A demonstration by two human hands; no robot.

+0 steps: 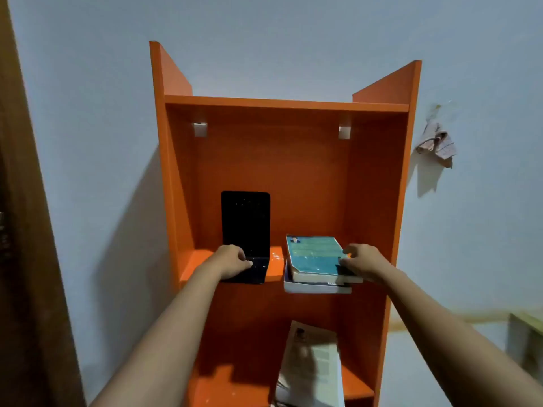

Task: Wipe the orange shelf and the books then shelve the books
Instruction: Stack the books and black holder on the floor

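Note:
The orange shelf (282, 160) stands against a pale wall. On its middle board a black bookend (246, 221) stands upright at the left; my left hand (232, 259) rests on its flat base, fingers curled over it. At the right lies a stack of books, a teal book (314, 255) on top of a white one (316, 287), jutting over the board's front edge. My right hand (360, 261) grips the right edge of the teal book. One more pale book (313, 365) lies on the lower board.
A crumpled cloth (436, 142) hangs on the wall right of the shelf. A dark wooden door frame (26, 259) runs down the left side. A greenish surface (526, 333) shows at the far right edge.

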